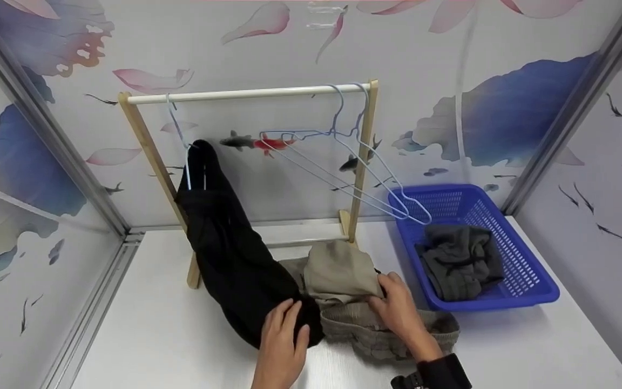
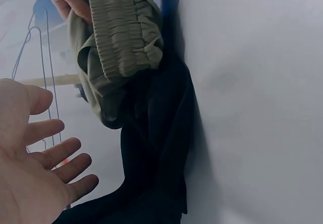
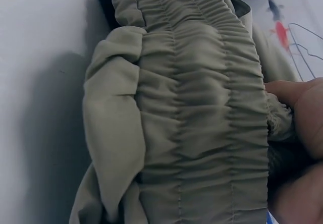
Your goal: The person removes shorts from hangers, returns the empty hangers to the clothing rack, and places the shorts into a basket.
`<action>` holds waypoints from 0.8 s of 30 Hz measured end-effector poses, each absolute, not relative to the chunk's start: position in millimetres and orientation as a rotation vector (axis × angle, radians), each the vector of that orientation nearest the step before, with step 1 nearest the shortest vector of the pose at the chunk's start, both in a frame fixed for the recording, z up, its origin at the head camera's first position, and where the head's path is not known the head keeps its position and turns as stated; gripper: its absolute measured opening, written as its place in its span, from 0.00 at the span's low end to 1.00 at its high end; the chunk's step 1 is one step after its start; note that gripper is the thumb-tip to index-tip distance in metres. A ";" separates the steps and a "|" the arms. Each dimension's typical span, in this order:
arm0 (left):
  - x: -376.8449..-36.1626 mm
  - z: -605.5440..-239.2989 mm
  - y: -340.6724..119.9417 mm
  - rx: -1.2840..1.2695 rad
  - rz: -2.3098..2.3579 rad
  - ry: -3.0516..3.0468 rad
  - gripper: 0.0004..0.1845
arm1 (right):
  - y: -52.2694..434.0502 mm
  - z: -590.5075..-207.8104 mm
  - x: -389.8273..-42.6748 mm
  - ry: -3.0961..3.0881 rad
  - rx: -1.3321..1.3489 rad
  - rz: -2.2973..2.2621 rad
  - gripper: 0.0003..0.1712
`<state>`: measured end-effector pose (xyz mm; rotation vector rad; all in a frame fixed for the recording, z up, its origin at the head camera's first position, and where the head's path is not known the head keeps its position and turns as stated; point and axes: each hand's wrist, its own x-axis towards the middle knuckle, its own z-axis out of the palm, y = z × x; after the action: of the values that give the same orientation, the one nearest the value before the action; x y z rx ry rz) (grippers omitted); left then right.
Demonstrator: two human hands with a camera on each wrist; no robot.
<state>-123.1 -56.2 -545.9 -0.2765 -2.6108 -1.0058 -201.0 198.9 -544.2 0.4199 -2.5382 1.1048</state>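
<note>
While one black garment (image 1: 230,254) already hangs from the rack (image 1: 246,95), the right hand (image 1: 397,313) pinches the khaki shorts (image 1: 354,302) lying on the worktop (image 1: 532,346), the left hand (image 1: 281,346) hovers open-fingered, and a grey garment (image 1: 459,259) waits in the blue basket (image 1: 532,286).

Left hand (image 1: 280,346) covers the black garment's (image 1: 235,259) lower end. Right hand (image 1: 397,313) fingertips are buried in the khaki trousers (image 1: 343,281); frame edge crops both forearms.

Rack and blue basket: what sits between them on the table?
In the head view, bare white table separates the rack's right post from the blue basket; above it, two empty wire hangers slant toward the basket's rim.
</note>
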 end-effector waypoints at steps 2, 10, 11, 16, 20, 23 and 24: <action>-123.8 -546.0 -54.0 -0.289 -0.988 -2.600 0.21 | 200.5 -544.1 -197.9 -2.477 0.433 1.098 0.15; -127.6 -544.9 -46.7 -0.355 -0.924 -2.548 0.20 | 206.6 -542.6 -193.0 -2.318 0.423 1.034 0.18; -128.0 -544.4 -46.0 -0.360 -0.920 -2.552 0.20 | 207.3 -541.8 -192.9 -2.302 0.419 1.029 0.17; -130.3 -542.9 -42.4 -0.396 -0.888 -2.543 0.20 | 211.7 -534.1 -192.5 -2.254 0.350 1.020 0.14; -131.6 -543.8 -40.2 -0.417 -0.855 -2.508 0.20 | 217.3 -523.1 -191.0 -2.239 0.254 1.040 0.12; -131.7 -544.2 -39.2 -0.419 -0.850 -2.503 0.20 | 222.2 -513.8 -190.4 -2.219 0.183 1.057 0.11; -131.7 -544.2 -39.0 -0.418 -0.854 -2.506 0.20 | 224.0 -510.8 -190.3 -2.209 0.162 1.060 0.10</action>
<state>-131.7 -39.0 -544.2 -0.4180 -2.5065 -0.8543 -190.3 224.0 -510.8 0.1622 -2.2094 1.0602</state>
